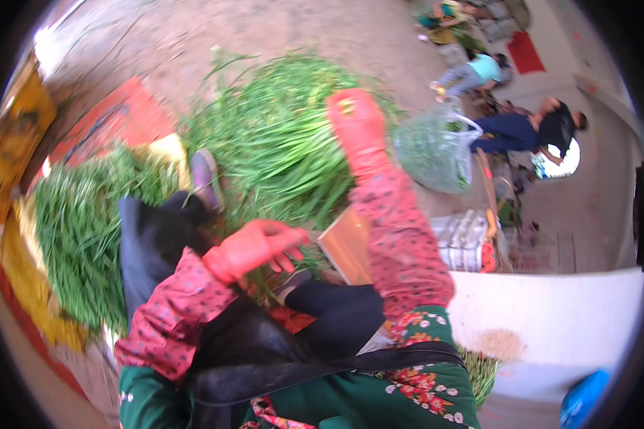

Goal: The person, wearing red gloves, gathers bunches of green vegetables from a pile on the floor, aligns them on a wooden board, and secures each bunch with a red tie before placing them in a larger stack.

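Both my hands wear coral-red rubber gloves below red spotted oversleeves. My right hand (357, 126) is closed at the right side of a large heap of long green leafy stalks (279, 145). A bunch of paler stalks (306, 142) fans out leftward from that fist; the grip itself is partly hidden. My left hand (265, 244) hangs above my lap, fingers apart and slightly curled, holding nothing. Between the hands, near my right forearm, stands a wood-grain board (349, 246). Another thick pile of green stalks (86, 241) lies at my left on yellow sheeting (53, 305).
A clear plastic bag with greens (434, 147) stands right of the heap. Beyond it are a standing person in black (542, 126) and a bending person in light blue (477, 72). A wrapped bundle (461, 241) and a white panel (547, 305) are at right. An orange-red sheet (134, 112) lies left.
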A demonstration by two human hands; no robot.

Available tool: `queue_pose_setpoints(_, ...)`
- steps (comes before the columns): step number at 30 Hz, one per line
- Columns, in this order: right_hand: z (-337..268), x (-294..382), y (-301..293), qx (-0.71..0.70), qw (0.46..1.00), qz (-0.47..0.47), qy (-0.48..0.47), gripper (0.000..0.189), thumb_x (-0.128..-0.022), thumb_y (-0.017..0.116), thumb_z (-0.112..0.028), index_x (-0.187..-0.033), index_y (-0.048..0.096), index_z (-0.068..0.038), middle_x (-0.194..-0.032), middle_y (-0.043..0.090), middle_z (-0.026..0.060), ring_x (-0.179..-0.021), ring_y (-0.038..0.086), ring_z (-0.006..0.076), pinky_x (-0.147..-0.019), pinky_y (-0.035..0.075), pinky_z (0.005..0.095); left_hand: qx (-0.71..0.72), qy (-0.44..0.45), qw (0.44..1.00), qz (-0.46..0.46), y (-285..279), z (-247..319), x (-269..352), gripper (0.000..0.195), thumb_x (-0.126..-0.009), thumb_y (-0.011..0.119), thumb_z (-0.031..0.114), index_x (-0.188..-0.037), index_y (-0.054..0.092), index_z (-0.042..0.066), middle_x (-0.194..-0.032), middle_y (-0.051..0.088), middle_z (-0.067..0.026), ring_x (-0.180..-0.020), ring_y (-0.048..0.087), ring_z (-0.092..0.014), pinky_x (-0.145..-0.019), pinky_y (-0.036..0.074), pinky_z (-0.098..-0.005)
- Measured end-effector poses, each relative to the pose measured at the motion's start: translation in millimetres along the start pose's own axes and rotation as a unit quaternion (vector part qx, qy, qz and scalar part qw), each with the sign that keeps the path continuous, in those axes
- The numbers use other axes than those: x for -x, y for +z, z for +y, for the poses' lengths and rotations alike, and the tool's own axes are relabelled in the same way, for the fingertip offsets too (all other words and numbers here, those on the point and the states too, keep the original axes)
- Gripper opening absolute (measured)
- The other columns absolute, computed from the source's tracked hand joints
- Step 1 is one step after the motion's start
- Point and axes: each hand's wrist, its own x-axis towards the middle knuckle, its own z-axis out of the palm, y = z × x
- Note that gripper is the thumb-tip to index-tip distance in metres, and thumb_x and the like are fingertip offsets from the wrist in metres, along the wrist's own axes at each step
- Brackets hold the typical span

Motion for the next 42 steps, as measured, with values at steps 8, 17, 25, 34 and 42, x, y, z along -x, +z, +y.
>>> queue_pose_setpoints(8,-102,81,-22,0.065,0.969,-0.182,-0.156,0.011,-0.072,0.057,-0.023,-0.077,0.06,-0.014,-0.077,0.053,0.0013,-0.071,0.054,0.0228,-0.057,0.045,0.0353,0.625,0.219,0.745,-0.083,-8,-18,-63,0.068,-0.09,0.035,0.062,-0.126,0.046,0.006,-0.137,0.039,-0.0219,-0.13,0.034,-0.033,-0.103,0.034,-0.0507)
queue_pose_setpoints(17,-150,172,-60,-0.026,0.987,-0.155,-0.021,0.022,-0.073,0.066,-0.022,-0.094,0.067,-0.015,-0.095,0.061,-0.0001,-0.095,0.057,0.0231,-0.078,0.043,0.0402,0.608,0.01,0.776,-0.169,-1,-71,-38,0.047,-0.093,0.045,0.034,-0.114,0.052,-0.007,-0.111,0.058,-0.0176,-0.098,0.06,-0.025,-0.092,0.047,-0.0344)
queue_pose_setpoints(25,-161,200,-101,-0.216,0.952,-0.109,0.189,0.03,-0.077,0.067,-0.006,-0.107,0.064,-0.007,-0.093,0.066,0.0076,-0.076,0.065,0.0199,-0.064,0.051,0.0302,0.386,0.081,0.918,0.046,22,-95,-25,0.032,-0.085,0.055,0.018,-0.106,0.06,-0.006,-0.097,0.066,-0.016,-0.085,0.065,-0.024,-0.079,0.052,-0.0327)
queue_pose_setpoints(34,-143,219,-67,-0.553,0.58,-0.224,0.555,0.033,-0.083,0.066,-0.019,-0.107,0.055,0.0,-0.087,0.062,0.0099,-0.045,0.054,0.0151,-0.037,0.043,0.0261,0.232,0.004,0.969,0.085,41,-84,35,0.025,-0.076,0.062,0.004,-0.099,0.056,-0.003,-0.08,0.063,-0.0129,-0.059,0.061,-0.02,-0.053,0.054,-0.0324)
queue_pose_setpoints(42,-188,277,-31,-0.695,0.378,0.023,0.611,0.042,-0.079,0.062,-0.021,-0.114,0.054,0.001,-0.103,0.062,0.0108,-0.087,0.062,0.0243,-0.077,0.052,0.0371,0.293,0.014,0.955,0.047,34,-114,88,0.04,-0.074,0.063,0.006,-0.111,0.053,-0.004,-0.087,0.064,-0.0152,-0.061,0.06,-0.02,-0.051,0.052,-0.0302)
